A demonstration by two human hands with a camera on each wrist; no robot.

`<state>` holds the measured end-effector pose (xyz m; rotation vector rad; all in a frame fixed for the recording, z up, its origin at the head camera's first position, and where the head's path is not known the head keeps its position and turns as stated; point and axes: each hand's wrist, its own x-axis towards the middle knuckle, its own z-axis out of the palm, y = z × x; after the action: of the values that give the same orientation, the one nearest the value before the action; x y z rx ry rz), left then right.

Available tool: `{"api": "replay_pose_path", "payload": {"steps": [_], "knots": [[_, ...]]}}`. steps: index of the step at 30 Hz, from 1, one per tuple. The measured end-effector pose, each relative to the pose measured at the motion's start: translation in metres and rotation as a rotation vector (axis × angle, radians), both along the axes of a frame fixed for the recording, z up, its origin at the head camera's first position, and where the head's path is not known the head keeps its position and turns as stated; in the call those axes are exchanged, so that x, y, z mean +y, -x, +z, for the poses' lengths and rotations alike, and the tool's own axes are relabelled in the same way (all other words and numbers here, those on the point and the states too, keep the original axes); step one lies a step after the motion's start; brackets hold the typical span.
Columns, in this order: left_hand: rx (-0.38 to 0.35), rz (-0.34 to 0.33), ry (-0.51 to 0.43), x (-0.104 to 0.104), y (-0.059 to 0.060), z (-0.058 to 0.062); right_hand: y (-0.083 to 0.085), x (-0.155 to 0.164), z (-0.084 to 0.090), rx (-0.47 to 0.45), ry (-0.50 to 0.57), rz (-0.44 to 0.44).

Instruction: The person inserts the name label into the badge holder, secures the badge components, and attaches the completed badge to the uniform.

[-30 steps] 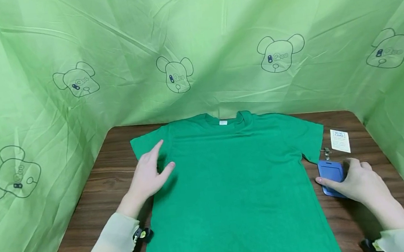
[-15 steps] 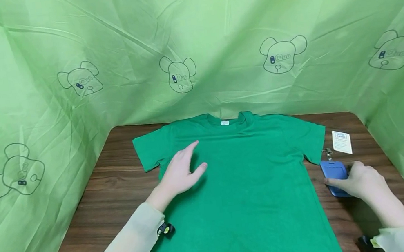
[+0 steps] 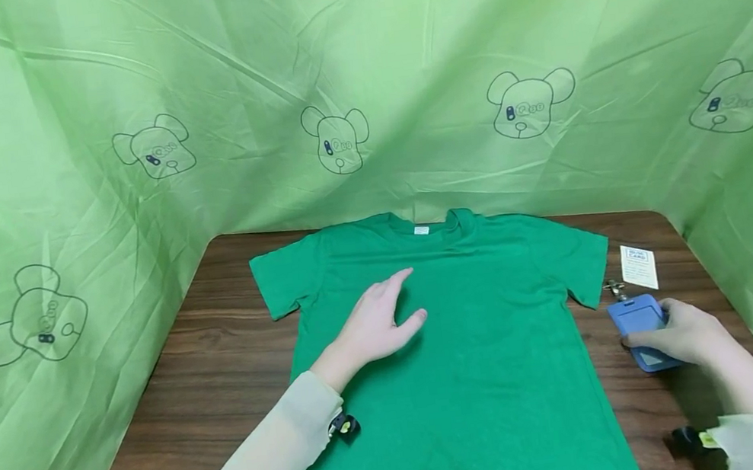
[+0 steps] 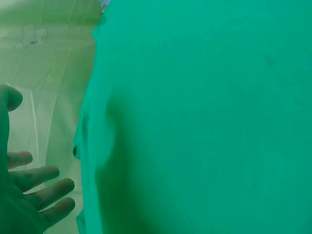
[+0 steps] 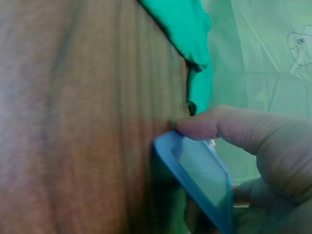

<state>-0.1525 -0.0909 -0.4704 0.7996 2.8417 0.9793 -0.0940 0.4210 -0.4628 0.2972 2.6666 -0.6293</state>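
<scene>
In the head view a blue badge holder (image 3: 635, 317) with a metal clip (image 3: 616, 289) at its top is by the table's right side. My right hand (image 3: 693, 330) grips it between thumb and fingers. The right wrist view has the holder (image 5: 204, 170) tilted, one edge lifted off the wood, the thumb at its corner; the fingers behind are partly hidden. A green T-shirt (image 3: 479, 362) lies spread flat, collar away from me. Over its left part hovers my left hand (image 3: 372, 321), fingers extended and holding nothing; the left wrist view shows those fingers (image 4: 51, 192) spread apart.
A white printed card (image 3: 638, 266) lies just beyond the badge holder, right of the shirt's sleeve. Brown wood-grain table (image 3: 204, 360) surrounds the shirt. Light green cloth (image 3: 398, 49) with printed bear heads hangs behind and at both sides.
My left hand has moved right, from the shirt's left sleeve toward its middle. The right hand has shifted the badge holder slightly right and tilted it up.
</scene>
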Motion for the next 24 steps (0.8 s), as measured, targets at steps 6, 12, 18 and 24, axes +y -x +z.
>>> {"api": "replay_pose_path", "payload": {"steps": [6,12,18,24], "knots": [[0.018,-0.023,0.015,0.012,0.001,-0.003,-0.002,-0.002,0.015,0.064,0.061,0.029],[-0.046,-0.019,-0.059,0.023,0.004,-0.012,-0.007,-0.007,0.041,0.139,0.112,0.007],[-0.151,-0.029,-0.179,0.039,0.004,-0.010,-0.008,-0.031,0.061,0.191,0.257,-0.023],[-0.187,-0.037,-0.274,0.055,0.004,-0.006,-0.003,-0.067,0.066,0.226,0.361,-0.008]]}}
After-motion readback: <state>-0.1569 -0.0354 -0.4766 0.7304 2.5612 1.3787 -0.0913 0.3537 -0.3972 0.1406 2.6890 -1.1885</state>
